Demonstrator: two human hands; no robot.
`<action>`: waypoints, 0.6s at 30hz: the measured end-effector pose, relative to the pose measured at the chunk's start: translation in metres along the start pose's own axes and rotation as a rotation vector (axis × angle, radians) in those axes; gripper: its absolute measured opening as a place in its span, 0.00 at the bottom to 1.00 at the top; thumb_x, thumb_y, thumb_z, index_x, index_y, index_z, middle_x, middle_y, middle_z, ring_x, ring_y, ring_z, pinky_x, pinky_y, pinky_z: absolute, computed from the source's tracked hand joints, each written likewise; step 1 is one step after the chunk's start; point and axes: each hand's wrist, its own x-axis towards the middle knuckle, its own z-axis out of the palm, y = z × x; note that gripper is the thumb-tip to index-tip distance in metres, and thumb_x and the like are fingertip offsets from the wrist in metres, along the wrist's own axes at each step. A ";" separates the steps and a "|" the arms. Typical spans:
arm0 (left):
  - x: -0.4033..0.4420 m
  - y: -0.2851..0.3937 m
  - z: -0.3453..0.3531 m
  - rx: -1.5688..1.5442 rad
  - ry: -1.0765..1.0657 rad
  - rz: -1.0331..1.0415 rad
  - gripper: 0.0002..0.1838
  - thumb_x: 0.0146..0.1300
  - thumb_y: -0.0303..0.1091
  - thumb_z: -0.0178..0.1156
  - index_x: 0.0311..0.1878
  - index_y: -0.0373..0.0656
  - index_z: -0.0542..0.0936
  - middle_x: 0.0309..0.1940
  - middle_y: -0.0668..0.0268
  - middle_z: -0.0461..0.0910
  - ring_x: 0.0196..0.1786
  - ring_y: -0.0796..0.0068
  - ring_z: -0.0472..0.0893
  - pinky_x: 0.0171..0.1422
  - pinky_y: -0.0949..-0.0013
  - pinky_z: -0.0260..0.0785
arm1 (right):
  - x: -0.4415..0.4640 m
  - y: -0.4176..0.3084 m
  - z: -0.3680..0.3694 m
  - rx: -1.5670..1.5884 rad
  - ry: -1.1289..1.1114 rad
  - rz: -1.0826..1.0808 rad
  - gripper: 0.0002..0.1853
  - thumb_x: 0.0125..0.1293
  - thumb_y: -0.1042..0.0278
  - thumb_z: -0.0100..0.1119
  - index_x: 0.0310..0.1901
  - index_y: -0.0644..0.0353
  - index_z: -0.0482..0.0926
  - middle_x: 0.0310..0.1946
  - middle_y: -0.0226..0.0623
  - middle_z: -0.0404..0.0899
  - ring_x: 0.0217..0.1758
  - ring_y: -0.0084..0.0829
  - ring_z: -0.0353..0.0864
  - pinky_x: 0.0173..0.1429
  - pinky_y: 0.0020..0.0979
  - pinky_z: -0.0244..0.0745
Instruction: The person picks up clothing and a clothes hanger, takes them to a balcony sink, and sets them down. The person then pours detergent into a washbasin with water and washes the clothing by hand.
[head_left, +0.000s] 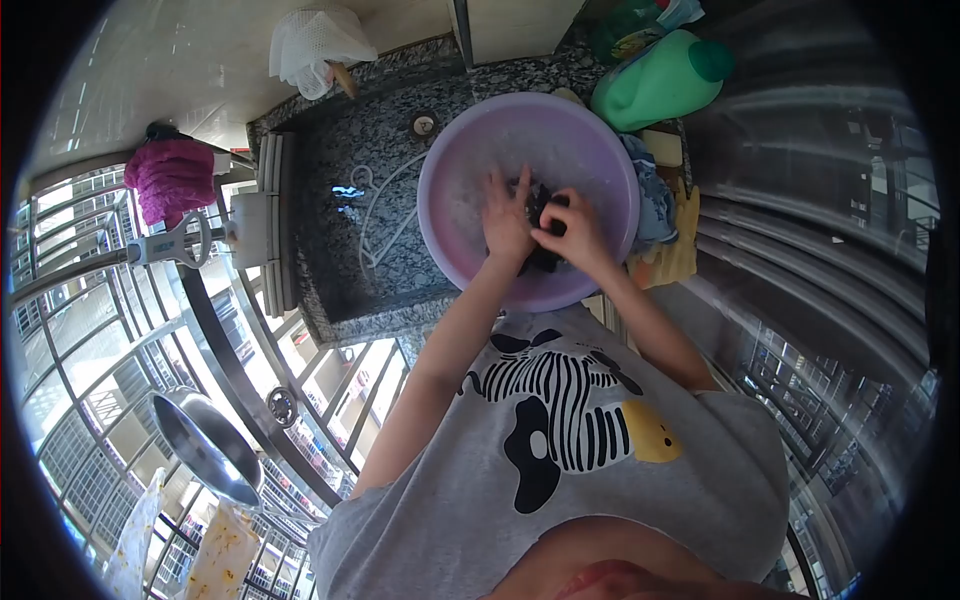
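1. Purple plastic: a round basin of cloudy water sits at upper centre of the frame, partly over a speckled stone sink.
2. Black cloth lies in the basin, between and beneath the hands.
3. Left hand: fingers spread, laid against the cloth, grasping nothing visible.
4. Right hand: fingers curled at the cloth; whether they grip it, I cannot tell.
5. White hanger, in the sink, left of the basin.
6. Green bottle, upper right, just beside the basin; blue cloth and yellow glove below it.
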 end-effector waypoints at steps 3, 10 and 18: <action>0.001 -0.010 0.014 -0.065 0.021 -0.004 0.36 0.54 0.42 0.66 0.69 0.53 0.74 0.76 0.49 0.53 0.77 0.42 0.56 0.70 0.43 0.62 | -0.016 -0.013 0.030 0.148 0.017 0.204 0.14 0.54 0.58 0.68 0.25 0.58 0.77 0.28 0.40 0.80 0.41 0.44 0.81 0.44 0.43 0.72; 0.003 -0.009 0.001 0.043 -0.062 0.057 0.23 0.57 0.40 0.66 0.55 0.45 0.83 0.75 0.46 0.55 0.75 0.43 0.60 0.68 0.49 0.65 | 0.085 0.008 0.055 -0.125 0.284 0.210 0.11 0.54 0.61 0.68 0.24 0.57 0.77 0.23 0.37 0.78 0.24 0.42 0.78 0.29 0.41 0.71; 0.001 -0.004 -0.006 -0.022 -0.137 0.038 0.24 0.57 0.43 0.65 0.56 0.43 0.81 0.72 0.43 0.60 0.69 0.38 0.66 0.71 0.46 0.63 | 0.081 0.017 0.014 -0.358 0.193 -0.250 0.16 0.55 0.51 0.72 0.37 0.53 0.80 0.49 0.42 0.75 0.54 0.51 0.73 0.51 0.47 0.73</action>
